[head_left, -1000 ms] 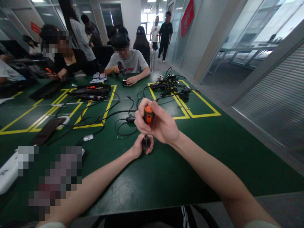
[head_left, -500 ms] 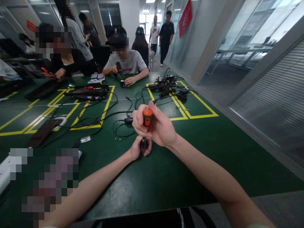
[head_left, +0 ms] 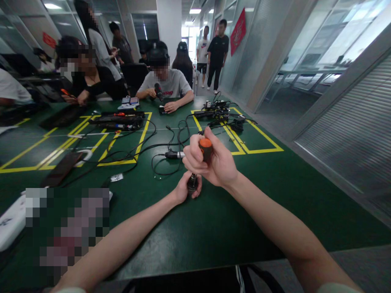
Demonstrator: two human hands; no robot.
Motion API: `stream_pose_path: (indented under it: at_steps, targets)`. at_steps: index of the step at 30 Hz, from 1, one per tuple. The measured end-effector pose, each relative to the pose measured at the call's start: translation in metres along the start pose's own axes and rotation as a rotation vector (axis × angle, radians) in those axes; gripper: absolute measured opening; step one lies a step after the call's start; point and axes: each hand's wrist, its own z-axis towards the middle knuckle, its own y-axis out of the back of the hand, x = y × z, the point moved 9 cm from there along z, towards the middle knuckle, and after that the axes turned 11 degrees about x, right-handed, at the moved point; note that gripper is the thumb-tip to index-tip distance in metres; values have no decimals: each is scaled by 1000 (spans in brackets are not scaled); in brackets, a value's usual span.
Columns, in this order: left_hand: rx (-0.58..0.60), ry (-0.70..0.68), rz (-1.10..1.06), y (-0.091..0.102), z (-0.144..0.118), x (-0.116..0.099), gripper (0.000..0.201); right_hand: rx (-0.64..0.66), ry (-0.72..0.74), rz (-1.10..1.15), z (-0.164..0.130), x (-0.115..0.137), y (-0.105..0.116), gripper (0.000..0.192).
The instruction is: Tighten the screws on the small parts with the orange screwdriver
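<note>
**Two hands on an upright screwdriver over a green table**

Your right hand (head_left: 214, 162) is closing around the orange-capped handle of a screwdriver (head_left: 205, 147), which is standing nearly upright near the middle of the green table (head_left: 275, 195). Your left hand (head_left: 186, 189) is gripping a small dark cylindrical part (head_left: 192, 183) directly under the tool's shaft, pinning it against the table surface. A black cable (head_left: 165, 156) is looping just beyond your hands, and yellow tape lines (head_left: 259, 140) are marking boxes farther back. Across the table, a person in a grey shirt (head_left: 166, 87) is holding a dark tool. A white device (head_left: 10, 219) is lying at the left edge.
</note>
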Motion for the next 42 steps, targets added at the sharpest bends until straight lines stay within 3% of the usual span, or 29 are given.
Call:
stream_pose_path:
  at_steps: [7,14,21,27,34,39,42]
  targets:
    - [-4,21,11,-5,2,-2,74,37,84,16,-5,8,4,40]
    - [-20,34,-7,-4,1,-2,72,-6,37,-59,-1,7,8,51]
    - [-13,15,1,-2,-1,-3,72,-8,64,-20,-2,5,9,40]
    - [-2,-3,5,-3,-1,-8,74,-49,4,-5,0,4,12,57]
    - [-5,4,15,-3,-1,-8,73,-50,65,-9,-3,6,11,39]
    - [-5,11,27,-2,-1,-6,72,-26,13,-29,-1,4,8,53]
    - [-14,18,36,-1,-2,-4,72,-32,15,3,0,4,7,51]
